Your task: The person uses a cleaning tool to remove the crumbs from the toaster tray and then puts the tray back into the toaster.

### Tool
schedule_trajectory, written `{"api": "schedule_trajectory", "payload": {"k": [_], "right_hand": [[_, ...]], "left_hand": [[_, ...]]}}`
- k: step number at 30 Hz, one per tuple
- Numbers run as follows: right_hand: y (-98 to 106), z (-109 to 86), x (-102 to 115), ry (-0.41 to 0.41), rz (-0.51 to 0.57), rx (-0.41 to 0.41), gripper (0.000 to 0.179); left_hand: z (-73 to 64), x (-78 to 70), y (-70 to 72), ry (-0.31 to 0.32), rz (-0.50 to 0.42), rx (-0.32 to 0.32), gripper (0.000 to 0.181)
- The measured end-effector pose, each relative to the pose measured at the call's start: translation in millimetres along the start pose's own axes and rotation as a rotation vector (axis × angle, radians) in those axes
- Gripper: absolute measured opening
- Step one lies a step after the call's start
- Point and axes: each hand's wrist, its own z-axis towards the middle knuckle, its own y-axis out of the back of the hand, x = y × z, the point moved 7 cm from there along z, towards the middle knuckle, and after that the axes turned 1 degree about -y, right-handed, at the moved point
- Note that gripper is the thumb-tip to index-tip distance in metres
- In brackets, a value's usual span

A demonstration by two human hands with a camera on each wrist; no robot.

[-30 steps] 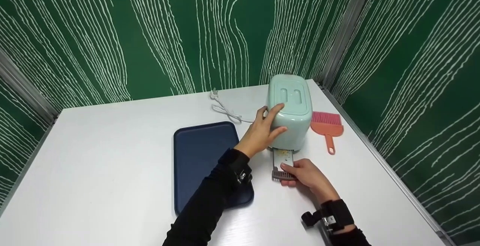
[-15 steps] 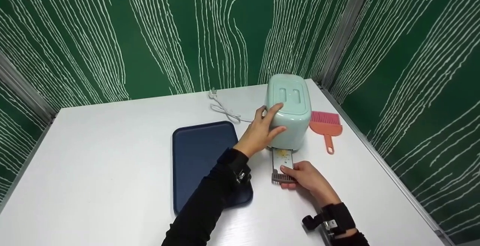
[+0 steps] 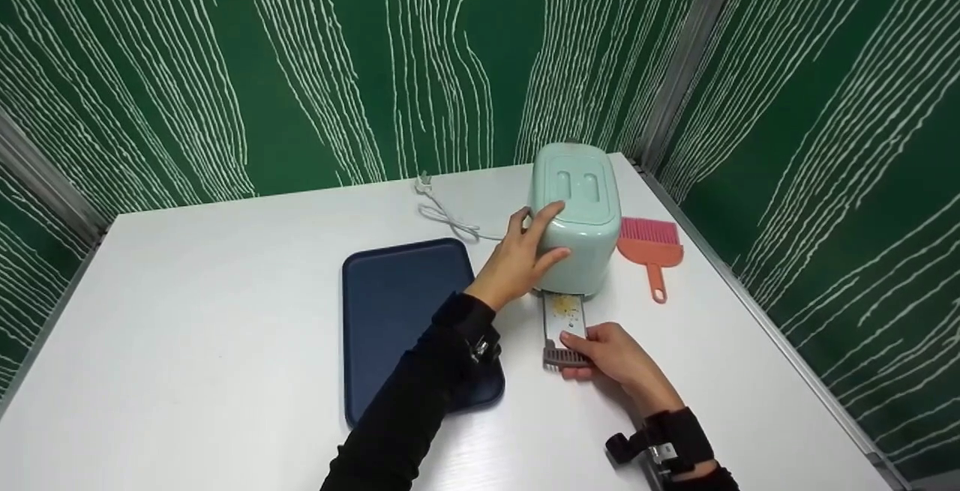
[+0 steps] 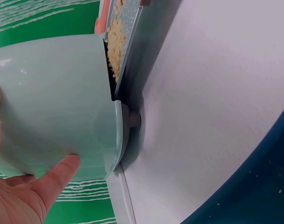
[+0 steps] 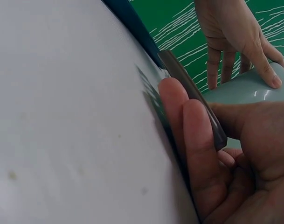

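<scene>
A mint-green toaster [image 3: 581,240] with a lid on top stands at the right side of the white table. My left hand [image 3: 514,262] grips its near left corner; the thumb lies on the end face and a finger reaches onto the lid. From the toaster's near end, low down, juts the crumb tray [image 3: 556,326], partly pulled out. Yellowish crumbs [image 4: 115,46] lie on it near the opening. My right hand [image 3: 619,352] pinches the tray's grey-brown handle [image 5: 190,86], thumb on top and fingers beneath. The tray's inner part is hidden inside the toaster.
A dark blue tray [image 3: 390,311] lies left of the toaster, partly under my left forearm. To the right is an orange dustpan [image 3: 651,252] with a pink brush [image 3: 649,230]. A white cord with its plug [image 3: 424,185] lies behind. Green walls [image 3: 315,64] border the table.
The crumb tray has slid slightly farther out towards me with my right hand, baring more crumbs. My left hand stays on the toaster. The head view has shifted a little.
</scene>
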Motion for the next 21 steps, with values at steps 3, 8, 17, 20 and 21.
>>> {"api": "schedule_trajectory", "payload": {"k": [3,8,17,20,21], "right_hand": [[0,-2.3,0,-0.003,-0.010,-0.006,0.034],[0,-6.4,-1,-0.013,-0.030,-0.008,0.034],[-1,-9.8,-3,0.005,-0.015,0.015,0.033],[-2,-10.5,-5,0.008,-0.012,0.025,0.033],[-2,-10.7,-5,0.006,-0.015,0.023,0.034]], "left_hand": [[-0.4,-0.1,0.3,-0.005,0.003,-0.005,0.071],[-0.6,-0.1,0.0,-0.011,0.004,-0.006,0.071],[-0.8,-0.7,0.4,-0.012,0.000,-0.005,0.071],[-1.3,-0.6,0.7,-0.010,-0.001,-0.008,0.071],[-1.3,-0.6,0.7,-0.011,0.000,-0.009,0.071]]}}
